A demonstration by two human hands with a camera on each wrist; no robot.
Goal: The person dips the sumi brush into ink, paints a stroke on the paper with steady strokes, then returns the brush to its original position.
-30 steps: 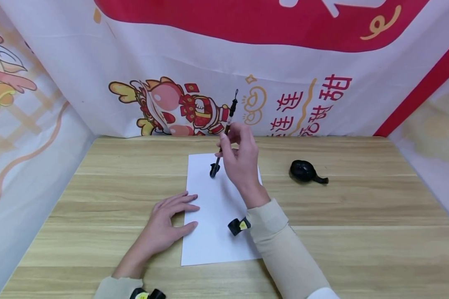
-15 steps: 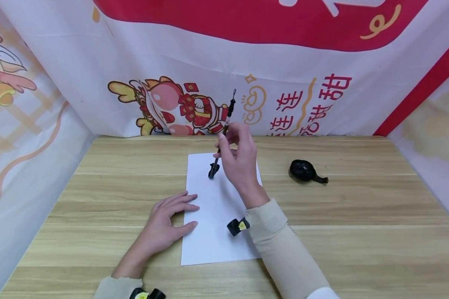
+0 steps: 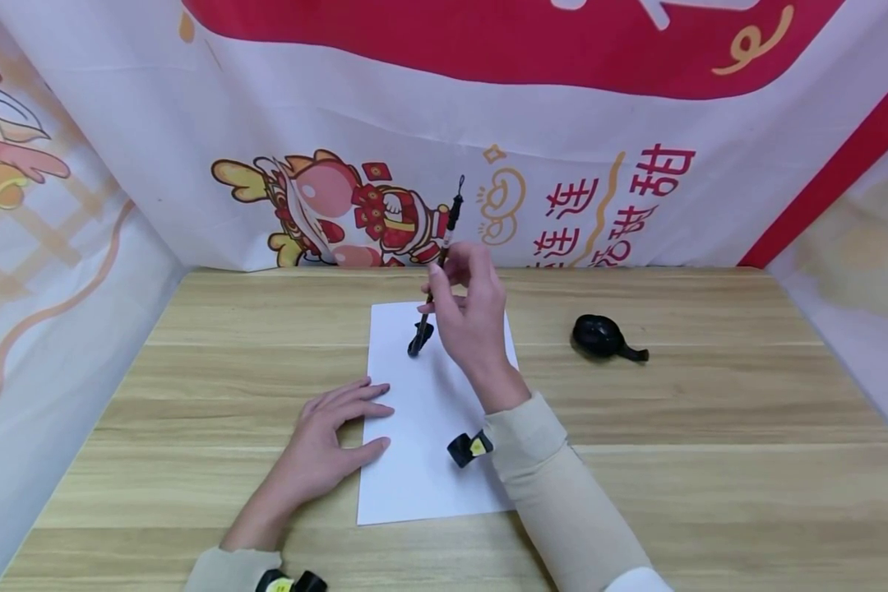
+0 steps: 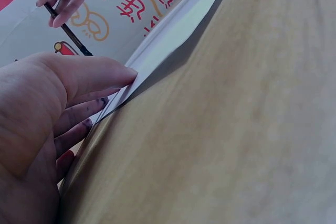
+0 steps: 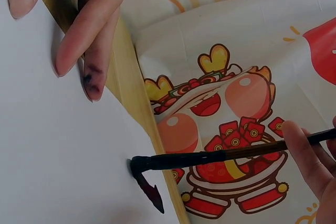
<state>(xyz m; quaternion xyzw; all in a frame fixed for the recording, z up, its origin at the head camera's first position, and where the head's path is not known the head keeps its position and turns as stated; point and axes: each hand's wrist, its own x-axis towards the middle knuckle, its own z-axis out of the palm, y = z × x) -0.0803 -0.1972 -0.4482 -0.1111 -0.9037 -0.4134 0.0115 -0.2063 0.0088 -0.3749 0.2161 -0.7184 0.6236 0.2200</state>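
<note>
Head view: the right hand point(image 3: 474, 316) pinches a calligraphy brush point(image 5: 207, 157) touching white paper point(image 3: 414, 469) on the desk point(image 3: 207, 386); the left hand point(image 3: 329, 440) rests, loosely spread, at the paper's edge. One short black stroke point(image 5: 149, 189) is done; below looks unmarked.

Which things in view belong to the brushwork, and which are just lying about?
In the job:
brush, held by the right hand
white paper, left hand resting at its edge
black mark at the brush tip

Lying about or background:
black handled object, untouched; possibly an ink holder, contents unclear
printed backdrop
</note>
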